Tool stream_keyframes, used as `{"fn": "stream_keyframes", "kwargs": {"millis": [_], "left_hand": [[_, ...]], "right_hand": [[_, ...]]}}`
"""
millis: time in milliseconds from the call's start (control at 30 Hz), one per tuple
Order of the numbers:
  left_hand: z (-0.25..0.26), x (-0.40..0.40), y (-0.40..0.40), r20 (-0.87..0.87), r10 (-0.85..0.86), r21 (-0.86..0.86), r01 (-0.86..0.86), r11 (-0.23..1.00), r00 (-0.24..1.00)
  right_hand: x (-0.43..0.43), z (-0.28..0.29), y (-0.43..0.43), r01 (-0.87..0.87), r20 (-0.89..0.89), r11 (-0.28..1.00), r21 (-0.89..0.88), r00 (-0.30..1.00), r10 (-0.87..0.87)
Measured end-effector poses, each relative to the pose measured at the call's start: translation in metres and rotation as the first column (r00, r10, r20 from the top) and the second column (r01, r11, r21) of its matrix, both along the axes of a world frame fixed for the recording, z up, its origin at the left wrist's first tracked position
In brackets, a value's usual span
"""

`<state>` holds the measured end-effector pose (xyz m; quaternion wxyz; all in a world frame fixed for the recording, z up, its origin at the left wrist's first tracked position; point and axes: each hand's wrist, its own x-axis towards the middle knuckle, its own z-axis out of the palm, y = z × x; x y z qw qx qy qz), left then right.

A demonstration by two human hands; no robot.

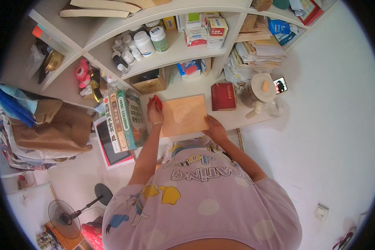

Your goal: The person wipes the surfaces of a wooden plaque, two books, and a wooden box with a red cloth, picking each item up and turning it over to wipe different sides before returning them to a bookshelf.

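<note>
A flat light-coloured board [184, 115] with a wood-like grain lies on the white desk [228, 122] before me. My left hand [155, 113] is at its left edge, fingers closed around a crumpled red cloth [157, 101]. At the opposite edge, my right hand [215, 128] grips the board's lower right side, fingertips on the rim. Close to my left hand stands a row of thick books [120, 123], spines towards me. To the right of the board lies a thick red book [223, 97].
Beyond the red book are a lidded pitcher [248, 95], a clear glass [274, 109] and a lit phone [280, 85]. Behind the board sit a cardboard box [150, 83] and shelves with pill bottles [144, 43]. Stacked papers [253, 59] rise back right; a tablet [110, 145] lies left.
</note>
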<state>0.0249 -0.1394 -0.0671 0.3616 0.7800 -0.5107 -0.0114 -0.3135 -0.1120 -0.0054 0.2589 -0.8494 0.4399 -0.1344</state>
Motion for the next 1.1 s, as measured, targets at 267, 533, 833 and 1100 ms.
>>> {"fn": "stream_keyframes", "kwargs": {"millis": [267, 533, 833, 1100], "left_hand": [[0.029, -0.083, -0.06, 0.078, -0.613, 0.285, 0.571, 0.77, 0.787], [0.031, -0.151, -0.077, 0.007, -0.775, 0.339, 0.728, 0.596, 0.632], [0.04, -0.177, -0.065, 0.168, -0.906, 0.425, 0.801, 0.422, 0.388], [0.072, -0.193, -0.006, 0.038, -0.923, 0.467, 0.81, 0.355, 0.382]], "right_hand": [[-0.01, -0.002, 0.001, 0.016, 0.045, 0.999, -0.044, 0.999, -0.014], [-0.01, -0.001, 0.001, 0.014, 0.146, 0.999, 0.038, 0.989, -0.019], [-0.017, -0.006, 0.013, 0.09, 0.014, 0.989, -0.121, 0.996, -0.089], [-0.02, -0.01, 0.014, 0.182, 0.066, 0.982, -0.043, 0.982, -0.179]]}}
